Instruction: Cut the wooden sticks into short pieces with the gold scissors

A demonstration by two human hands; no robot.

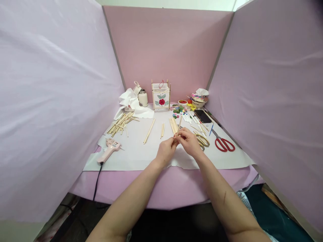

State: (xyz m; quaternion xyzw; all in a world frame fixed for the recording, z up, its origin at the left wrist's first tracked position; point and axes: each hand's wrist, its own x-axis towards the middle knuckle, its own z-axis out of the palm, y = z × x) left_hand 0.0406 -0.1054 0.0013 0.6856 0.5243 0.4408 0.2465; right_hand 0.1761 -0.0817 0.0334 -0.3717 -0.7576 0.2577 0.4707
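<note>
Both hands meet over the middle of the white-covered table (136, 158). My right hand (188, 141) is closed in a pinch on a thin wooden stick (179, 123), which points up and away from me. My left hand (166, 149) is closed at the stick's lower end, its fingertips against those of the right hand. Just beyond the hands lies a row of wooden sticks (172, 125), partly hidden by them. Left of it are a short group of sticks (162, 130) and a longer pair of sticks (149, 131). Gold-handled scissors (203, 140) rest beside my right hand.
A pink glue gun (110, 150) with a black cord and a stick pile (121, 124) are at left. Red-handled scissors (224, 144), a phone (202, 116) and white markers (186, 117) lie at right. A lantern-like box (161, 97) and a jar (143, 98) stand behind.
</note>
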